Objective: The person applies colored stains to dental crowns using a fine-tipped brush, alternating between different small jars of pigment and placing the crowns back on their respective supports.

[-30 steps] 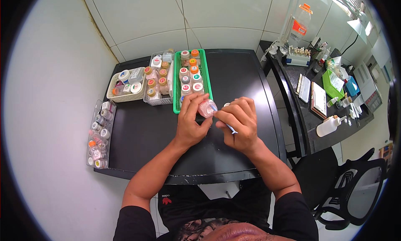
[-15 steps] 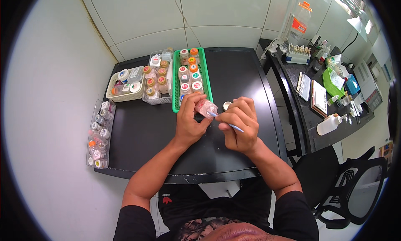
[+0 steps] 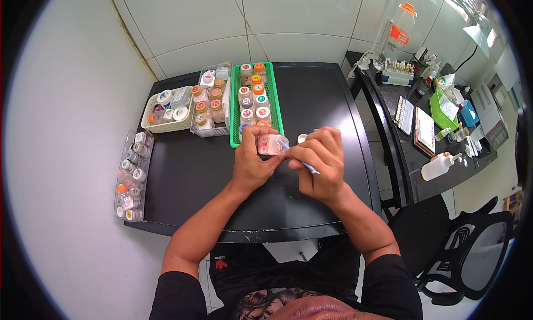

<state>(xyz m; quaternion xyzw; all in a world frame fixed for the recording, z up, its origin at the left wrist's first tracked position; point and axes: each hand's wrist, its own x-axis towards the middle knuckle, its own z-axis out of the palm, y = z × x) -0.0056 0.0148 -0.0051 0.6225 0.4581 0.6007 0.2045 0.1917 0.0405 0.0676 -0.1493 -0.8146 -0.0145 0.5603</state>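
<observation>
Over the middle of the black table, my left hand (image 3: 251, 163) grips a small clear jar (image 3: 270, 144) with pale pink contents. The jar lies tipped on its side, its uncapped mouth facing my right hand. A thin blue-and-white stick tool (image 3: 311, 168) is pinched in my right hand (image 3: 323, 163). Its tip reaches the jar's mouth; my fingers cover part of the shaft, and the tip's shape is too small to tell. Just beyond my right hand lies a round white cap (image 3: 301, 138), partly hidden behind the fingers.
A green basket (image 3: 279, 118) of capped jars stands just past my left hand. Left of it are a grey basket (image 3: 210, 133), a cream basket (image 3: 169, 128) and a clear bin (image 3: 145, 178), all holding containers. A side desk (image 3: 413, 170) with a squeeze bottle (image 3: 437, 165) stands right.
The jar has turned in my left hand, so its printed side shows more and its mouth points further right. The stick tool stays at the mouth.
</observation>
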